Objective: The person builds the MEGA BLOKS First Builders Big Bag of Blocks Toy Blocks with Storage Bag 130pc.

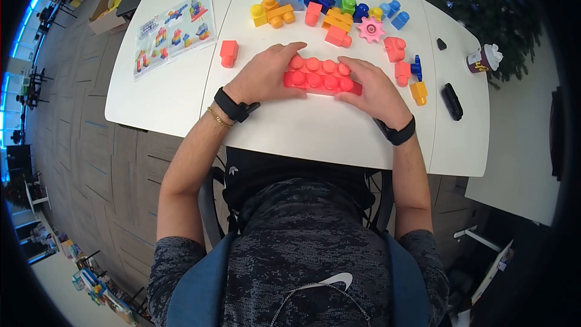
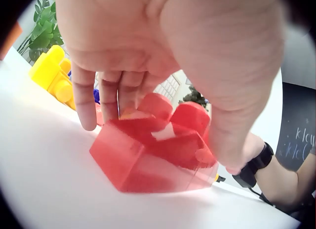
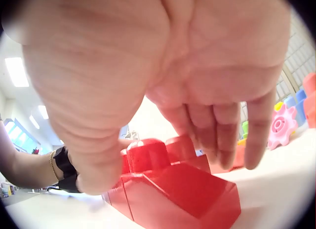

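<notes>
A long red building block [image 1: 318,80] with two rows of round studs lies across the white table in front of the person. At its left end the left hand [image 1: 266,74] grips it, thumb on the near side and fingers along the far side. The right hand [image 1: 378,92] grips the other end in the same way. In the left wrist view the block [image 2: 153,150] shows a sloped end face below the palm. The right wrist view shows the other sloped end of the block [image 3: 187,194], with the thumb against its side.
Behind the hands are several coloured blocks, including an orange block [image 1: 338,19] and a pink gear [image 1: 370,29]. A single red block [image 1: 229,52] stands left, near a picture sheet [image 1: 175,34]. Right are a yellow block [image 1: 419,92], a black case [image 1: 452,102] and a cup [image 1: 478,60].
</notes>
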Available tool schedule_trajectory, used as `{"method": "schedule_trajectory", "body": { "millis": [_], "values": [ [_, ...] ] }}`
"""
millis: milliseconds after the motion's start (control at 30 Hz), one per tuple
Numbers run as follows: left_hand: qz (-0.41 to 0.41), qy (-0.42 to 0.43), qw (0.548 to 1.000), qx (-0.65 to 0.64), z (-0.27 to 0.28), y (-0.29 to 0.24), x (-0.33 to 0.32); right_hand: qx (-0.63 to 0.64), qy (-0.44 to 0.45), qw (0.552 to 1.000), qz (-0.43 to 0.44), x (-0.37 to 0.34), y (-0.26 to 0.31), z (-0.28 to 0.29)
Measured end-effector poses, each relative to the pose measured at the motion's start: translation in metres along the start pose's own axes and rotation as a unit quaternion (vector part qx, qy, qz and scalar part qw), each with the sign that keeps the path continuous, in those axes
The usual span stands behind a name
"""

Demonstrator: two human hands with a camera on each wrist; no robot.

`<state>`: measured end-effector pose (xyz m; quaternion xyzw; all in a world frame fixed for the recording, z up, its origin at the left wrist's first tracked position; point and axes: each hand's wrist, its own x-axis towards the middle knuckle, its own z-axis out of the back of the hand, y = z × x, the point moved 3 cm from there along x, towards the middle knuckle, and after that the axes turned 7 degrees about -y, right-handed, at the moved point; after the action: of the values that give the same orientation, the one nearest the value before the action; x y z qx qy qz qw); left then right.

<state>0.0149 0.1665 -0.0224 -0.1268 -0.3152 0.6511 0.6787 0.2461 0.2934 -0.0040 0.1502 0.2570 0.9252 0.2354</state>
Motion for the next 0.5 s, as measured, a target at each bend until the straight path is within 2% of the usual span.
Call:
{"method": "schedule_trajectory", "body": {
  "millis": [67, 133, 167, 233, 267, 300, 400, 433, 500],
  "values": [
    [-0.009, 0.013, 1.000, -0.004, 0.005, 0.004, 0.001, -0.024, -0.018, 0.999, 0.017, -0.006, 0.005, 0.003],
    [-0.101, -0.038, 0.994, -0.008, 0.012, 0.003, 0.004, -0.047, -0.034, 0.998, 0.033, -0.008, 0.005, 0.008],
    [-0.099, -0.036, 0.994, -0.009, 0.014, 0.004, 0.009, -0.068, -0.031, 0.997, 0.022, -0.007, 0.003, 0.011],
    [-0.096, -0.106, 0.990, -0.014, 0.026, 0.009, 0.026, -0.087, -0.026, 0.996, 0.012, -0.005, 0.002, 0.017],
    [-0.095, -0.162, 0.982, 0.004, 0.026, 0.015, 0.036, -0.086, 0.002, 0.996, -0.033, -0.004, -0.001, 0.018],
    [-0.096, -0.163, 0.982, 0.005, 0.026, 0.021, 0.045, -0.086, 0.030, 0.993, -0.076, -0.003, -0.004, 0.020],
    [-0.033, -0.179, 0.979, 0.094, 0.024, 0.047, 0.070, -0.087, 0.075, 0.987, -0.113, -0.006, -0.010, 0.021],
    [-0.032, -0.181, 0.979, 0.093, 0.022, 0.051, 0.072, -0.089, 0.076, 0.987, -0.112, -0.010, -0.013, 0.020],
    [-0.018, -0.143, 0.974, 0.174, 0.016, 0.060, 0.074, -0.079, 0.049, 0.993, -0.070, -0.018, -0.019, 0.014]
  ]
}}
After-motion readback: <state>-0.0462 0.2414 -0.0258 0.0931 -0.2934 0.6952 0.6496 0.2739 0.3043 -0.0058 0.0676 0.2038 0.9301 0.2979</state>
